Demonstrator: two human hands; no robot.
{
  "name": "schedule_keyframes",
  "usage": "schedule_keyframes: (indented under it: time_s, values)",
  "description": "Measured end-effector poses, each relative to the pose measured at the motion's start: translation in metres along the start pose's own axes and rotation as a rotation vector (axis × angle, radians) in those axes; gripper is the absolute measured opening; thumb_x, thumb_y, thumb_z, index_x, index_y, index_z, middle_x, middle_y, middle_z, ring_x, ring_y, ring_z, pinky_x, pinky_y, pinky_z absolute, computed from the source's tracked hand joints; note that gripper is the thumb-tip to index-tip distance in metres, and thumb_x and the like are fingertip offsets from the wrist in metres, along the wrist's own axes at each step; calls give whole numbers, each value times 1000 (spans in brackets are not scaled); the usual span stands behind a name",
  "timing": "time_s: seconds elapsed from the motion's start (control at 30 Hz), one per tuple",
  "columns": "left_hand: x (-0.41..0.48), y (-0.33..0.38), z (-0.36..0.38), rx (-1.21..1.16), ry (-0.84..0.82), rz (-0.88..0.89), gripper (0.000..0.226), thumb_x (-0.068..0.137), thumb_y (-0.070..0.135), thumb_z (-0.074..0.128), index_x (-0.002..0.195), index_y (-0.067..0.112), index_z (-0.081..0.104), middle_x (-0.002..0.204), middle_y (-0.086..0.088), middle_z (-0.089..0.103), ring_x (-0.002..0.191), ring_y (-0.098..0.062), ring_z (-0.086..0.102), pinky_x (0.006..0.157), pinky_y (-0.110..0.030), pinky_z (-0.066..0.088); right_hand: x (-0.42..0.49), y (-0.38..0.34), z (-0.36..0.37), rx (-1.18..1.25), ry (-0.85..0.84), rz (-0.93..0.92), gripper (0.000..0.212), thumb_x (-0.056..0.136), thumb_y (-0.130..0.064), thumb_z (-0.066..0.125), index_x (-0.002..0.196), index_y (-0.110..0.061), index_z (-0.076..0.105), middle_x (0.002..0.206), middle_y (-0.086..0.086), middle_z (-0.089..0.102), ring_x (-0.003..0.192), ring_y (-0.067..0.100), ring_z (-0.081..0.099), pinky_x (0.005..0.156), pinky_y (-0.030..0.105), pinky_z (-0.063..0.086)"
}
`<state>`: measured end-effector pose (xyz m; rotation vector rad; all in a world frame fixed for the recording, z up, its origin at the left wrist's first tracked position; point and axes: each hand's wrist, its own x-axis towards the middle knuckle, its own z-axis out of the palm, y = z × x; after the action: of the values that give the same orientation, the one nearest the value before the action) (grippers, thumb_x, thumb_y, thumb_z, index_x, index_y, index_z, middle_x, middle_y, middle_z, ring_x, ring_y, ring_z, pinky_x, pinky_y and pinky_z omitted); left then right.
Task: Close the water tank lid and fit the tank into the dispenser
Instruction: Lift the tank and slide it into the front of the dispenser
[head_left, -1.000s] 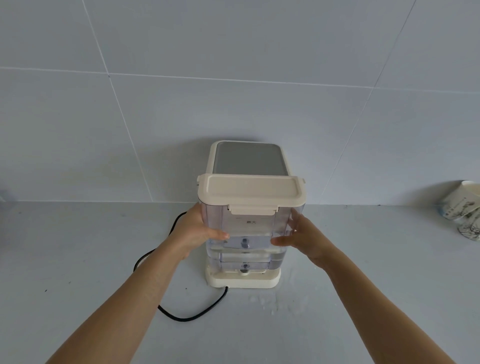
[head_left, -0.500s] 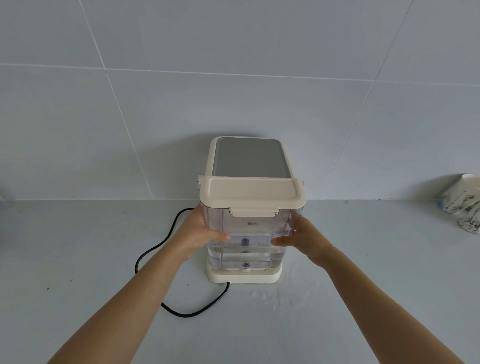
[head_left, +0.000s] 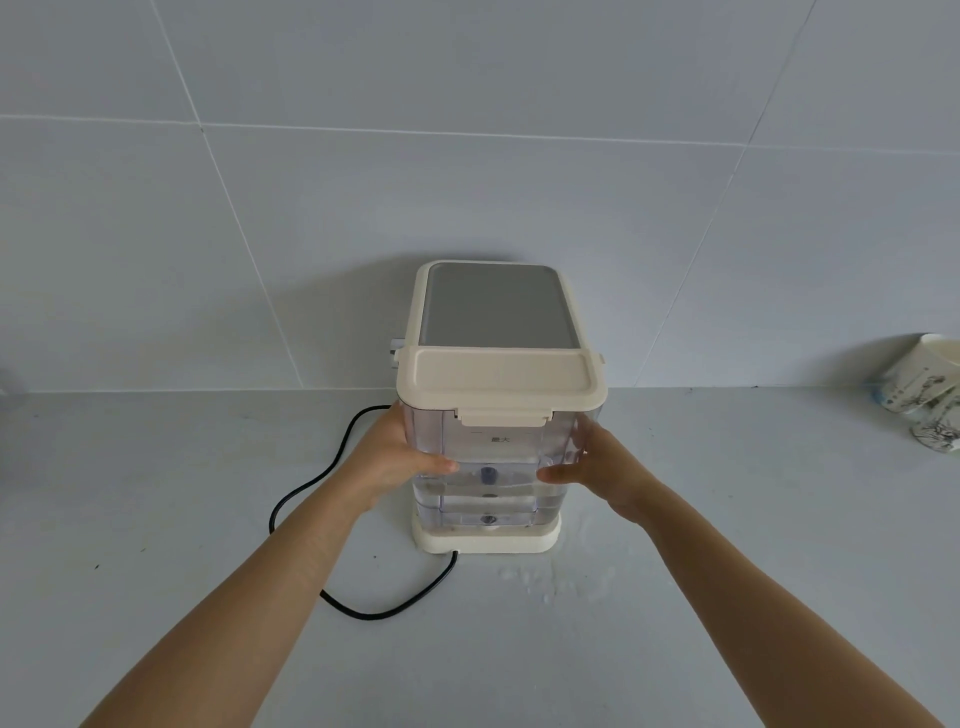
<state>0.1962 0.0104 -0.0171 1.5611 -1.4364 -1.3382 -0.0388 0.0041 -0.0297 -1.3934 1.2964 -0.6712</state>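
A clear water tank (head_left: 493, 457) with water in its lower part stands upright on the cream base (head_left: 488, 540) of the dispenser (head_left: 496, 304), against the dispenser's body. Its cream lid (head_left: 501, 382) lies flat and shut, front latch down. My left hand (head_left: 400, 457) grips the tank's left side, thumb across the front. My right hand (head_left: 597, 467) holds the right side, thumb on the front too.
A black power cord (head_left: 332, 467) loops over the grey counter left of and in front of the dispenser. Water drops (head_left: 550, 577) lie in front of the base. Paper cups (head_left: 924, 389) lie at the far right by the tiled wall.
The tank has sunk lower and moved back against the dispenser, down onto the base. Both hands kept their grip on its sides.
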Motion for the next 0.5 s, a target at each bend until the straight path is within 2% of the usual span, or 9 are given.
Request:
schedule_keyframes:
  time_s: [0.13, 0.33, 0.5]
  values:
    - [0, -1, 1, 4, -9, 4, 64, 63, -3, 76, 120, 15, 52, 117, -3, 63, 109, -19, 57, 79, -21, 45, 1, 3, 1, 24, -7, 20, 79, 69, 1, 71, 132, -25, 32, 129, 1, 49, 120, 22, 44, 105, 40, 37]
    - [1, -6, 0, -1, -23, -12, 68, 59, 4, 79, 120, 17, 53, 118, -3, 65, 112, -20, 58, 97, -35, 45, 2, 7, 2, 50, -11, 21, 77, 69, 3, 71, 130, -26, 34, 130, 3, 49, 121, 24, 44, 104, 41, 37]
    - [-1, -5, 3, 1, -22, -6, 63, 65, -1, 75, 122, 15, 51, 115, 0, 63, 108, -17, 57, 79, -20, 43, 3, 11, 1, 70, -19, 22, 75, 67, 3, 71, 128, -24, 37, 131, 6, 51, 123, 27, 45, 108, 45, 36]
